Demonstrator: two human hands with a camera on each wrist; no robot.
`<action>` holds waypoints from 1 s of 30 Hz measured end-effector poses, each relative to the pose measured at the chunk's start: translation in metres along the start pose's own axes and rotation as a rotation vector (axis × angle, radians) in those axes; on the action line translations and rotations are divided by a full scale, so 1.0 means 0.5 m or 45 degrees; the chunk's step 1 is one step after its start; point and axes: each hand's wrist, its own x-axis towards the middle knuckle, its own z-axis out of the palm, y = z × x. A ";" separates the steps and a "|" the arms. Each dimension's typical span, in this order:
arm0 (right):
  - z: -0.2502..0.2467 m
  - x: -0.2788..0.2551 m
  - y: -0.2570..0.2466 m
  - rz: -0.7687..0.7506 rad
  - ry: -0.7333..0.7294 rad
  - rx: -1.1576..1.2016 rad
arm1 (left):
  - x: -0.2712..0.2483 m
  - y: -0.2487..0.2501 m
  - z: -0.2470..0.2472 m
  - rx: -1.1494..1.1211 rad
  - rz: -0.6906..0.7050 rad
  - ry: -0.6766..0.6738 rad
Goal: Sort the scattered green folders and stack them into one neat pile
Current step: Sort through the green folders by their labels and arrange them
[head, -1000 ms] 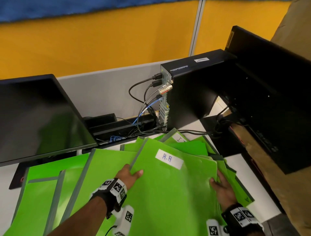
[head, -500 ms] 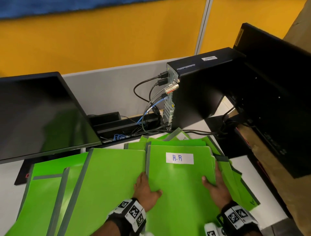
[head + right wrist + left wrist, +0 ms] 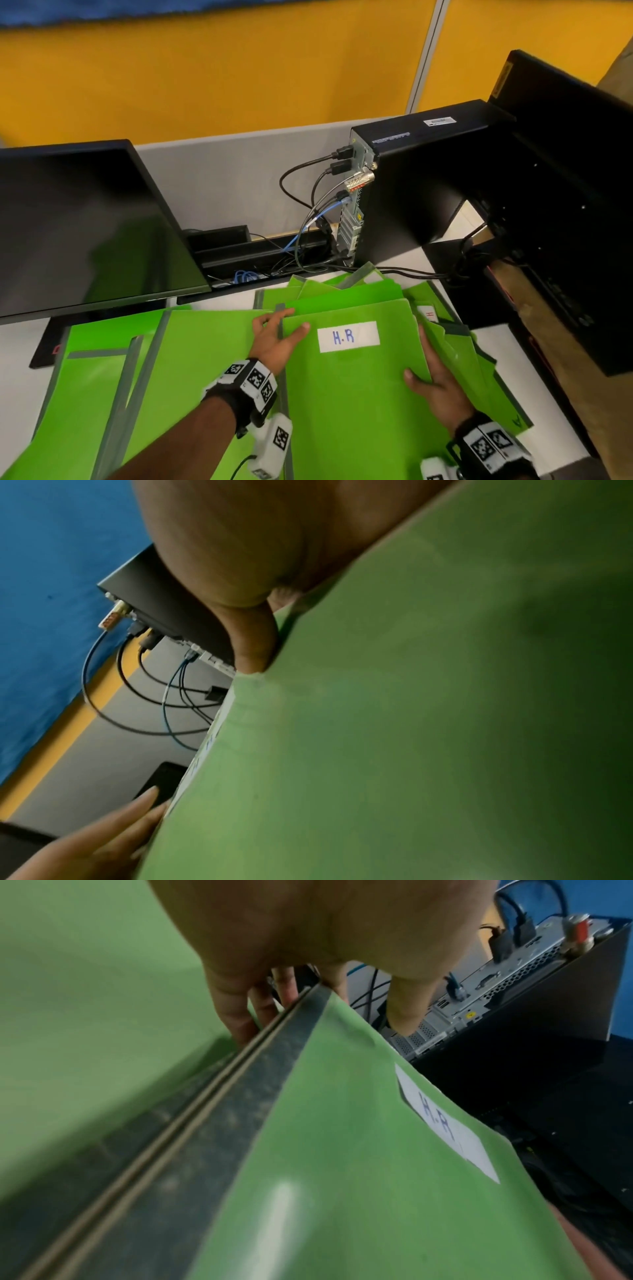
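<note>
A green folder labelled "H.R" (image 3: 349, 394) lies square on top of a loose heap of green folders (image 3: 459, 356) at centre right. My left hand (image 3: 279, 329) grips its grey spine near the top left corner, thumb on the cover and fingers over the edge. In the left wrist view the spine (image 3: 219, 1110) runs between thumb and fingers. My right hand (image 3: 428, 373) grips the folder's right edge, thumb on top and fingers hidden underneath; the right wrist view shows the thumb (image 3: 253, 647) pressed on the cover (image 3: 411, 737). More green folders (image 3: 113, 387) are spread out to the left.
A dark monitor (image 3: 85, 233) stands at the back left. A black computer tower (image 3: 411, 192) with plugged cables (image 3: 308, 212) stands behind the folders. Another black monitor's back (image 3: 565, 205) fills the right side. The white desk's bare strip (image 3: 548, 387) ends close on the right.
The H.R folder has turned from slanted to square on the heap. My left hand slid up along its spine towards the top corner. My right hand stayed on the right edge.
</note>
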 end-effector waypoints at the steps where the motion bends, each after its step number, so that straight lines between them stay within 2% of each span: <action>1: 0.000 0.000 0.002 0.018 -0.024 0.002 | 0.001 -0.007 0.005 0.057 0.021 0.014; 5: 0.014 0.002 -0.002 0.097 -0.005 -0.017 | -0.003 -0.015 0.027 0.420 0.133 0.067; 9: 0.032 0.014 -0.001 0.071 0.048 -0.063 | -0.013 -0.004 0.037 0.676 0.150 -0.075; 15: 0.044 0.009 0.007 0.017 0.073 -0.203 | 0.002 0.004 0.017 0.694 0.112 -0.104; 17: 0.043 0.013 0.003 0.071 0.101 -0.209 | 0.004 0.007 0.014 0.685 0.110 -0.133; 22: 0.028 0.019 -0.010 0.272 0.121 0.017 | -0.009 -0.012 -0.012 0.672 0.144 -0.285; 23: 0.021 0.021 -0.006 0.310 0.158 0.044 | -0.013 -0.023 -0.025 0.611 0.129 -0.230; 25: 0.010 0.023 -0.006 0.320 0.216 0.063 | -0.013 -0.058 -0.066 0.530 0.036 0.035; 27: -0.012 0.028 0.007 0.286 0.230 0.085 | -0.017 -0.100 -0.117 0.604 -0.157 0.303; 30: -0.061 0.033 0.013 0.244 0.297 0.084 | -0.034 -0.161 -0.192 0.720 -0.436 0.540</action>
